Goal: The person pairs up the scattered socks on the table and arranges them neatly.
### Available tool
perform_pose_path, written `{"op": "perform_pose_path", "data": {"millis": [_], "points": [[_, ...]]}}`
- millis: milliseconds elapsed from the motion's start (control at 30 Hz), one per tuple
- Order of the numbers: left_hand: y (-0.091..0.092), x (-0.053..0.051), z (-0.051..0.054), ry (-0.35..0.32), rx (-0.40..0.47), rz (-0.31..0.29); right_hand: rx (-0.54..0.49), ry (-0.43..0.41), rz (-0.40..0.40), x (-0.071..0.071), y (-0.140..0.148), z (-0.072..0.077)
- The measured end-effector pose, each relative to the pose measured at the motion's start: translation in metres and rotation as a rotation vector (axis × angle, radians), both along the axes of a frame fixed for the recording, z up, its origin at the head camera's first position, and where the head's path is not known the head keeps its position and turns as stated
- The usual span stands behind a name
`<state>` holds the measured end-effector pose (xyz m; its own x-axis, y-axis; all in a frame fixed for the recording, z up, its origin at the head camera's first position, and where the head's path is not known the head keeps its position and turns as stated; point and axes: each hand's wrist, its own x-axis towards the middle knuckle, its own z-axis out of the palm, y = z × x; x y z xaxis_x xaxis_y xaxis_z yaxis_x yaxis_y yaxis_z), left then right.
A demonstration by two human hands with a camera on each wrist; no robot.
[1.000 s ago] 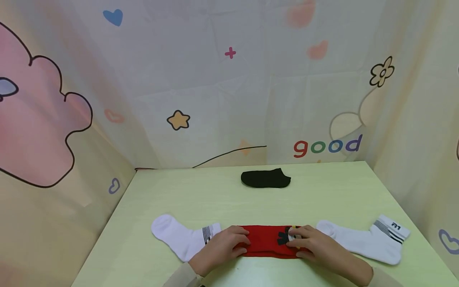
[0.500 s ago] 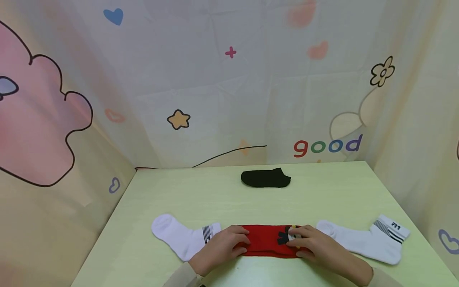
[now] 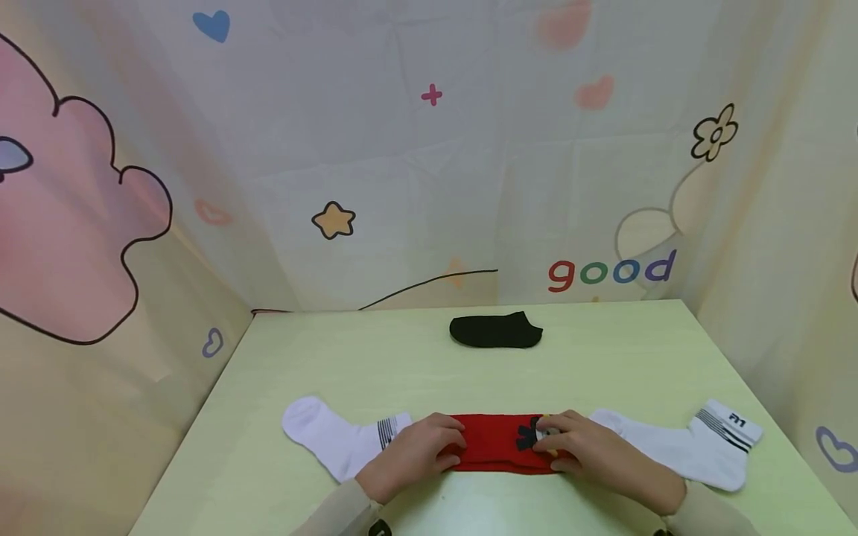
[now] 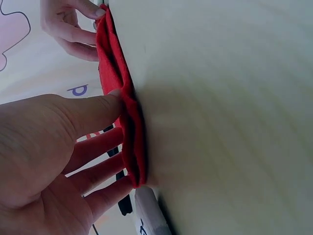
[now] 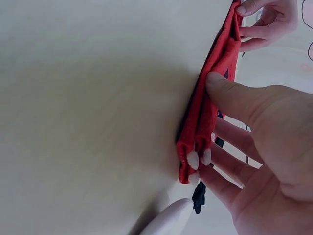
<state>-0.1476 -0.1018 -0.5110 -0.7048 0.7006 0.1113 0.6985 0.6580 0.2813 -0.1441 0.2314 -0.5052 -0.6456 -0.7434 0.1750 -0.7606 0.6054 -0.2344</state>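
A folded red sock [image 3: 492,443] lies flat on the table between the two hands, a dark and yellow figure at its right end. My left hand [image 3: 417,454] rests on its left end, and my right hand [image 3: 596,452] on the patterned end. In the left wrist view, the thumb of the left hand [image 4: 63,142] touches the near edge of the red fabric [image 4: 117,63], its extended fingers at the end. Much the same shows in the right wrist view, where the right hand [image 5: 264,142] touches the layered red fabric [image 5: 220,63] with thumb and fingertips.
White striped socks lie on either side, one on the left [image 3: 328,439] and one on the right [image 3: 704,447]. Farther back is a black sock [image 3: 496,330]. Printed curtains [image 3: 429,164] hang behind and beside the pale green table [image 3: 335,357].
The head view has shifted slightly, so the table and hands appear a little higher in it. Both hands remain on the red sock's ends, with more sleeve showing.
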Motion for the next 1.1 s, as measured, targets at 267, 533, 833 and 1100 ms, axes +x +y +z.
{"op": "perform_pose_path", "data": {"millis": [267,533,833,1100], "points": [[0.003,-0.012,0.003,0.004,-0.020,0.001,0.049,-0.071,-0.030,-0.012,-0.007,0.011],[0.006,-0.025,0.005,0.011,-0.048,0.018,0.067,-0.090,-0.036,-0.029,-0.013,0.014],[0.012,-0.039,0.008,0.011,-0.073,0.055,0.080,-0.122,-0.074,-0.044,-0.015,0.016],[0.016,-0.058,0.008,0.009,-0.103,0.087,0.104,-0.126,-0.069,-0.061,-0.020,0.021]]}}
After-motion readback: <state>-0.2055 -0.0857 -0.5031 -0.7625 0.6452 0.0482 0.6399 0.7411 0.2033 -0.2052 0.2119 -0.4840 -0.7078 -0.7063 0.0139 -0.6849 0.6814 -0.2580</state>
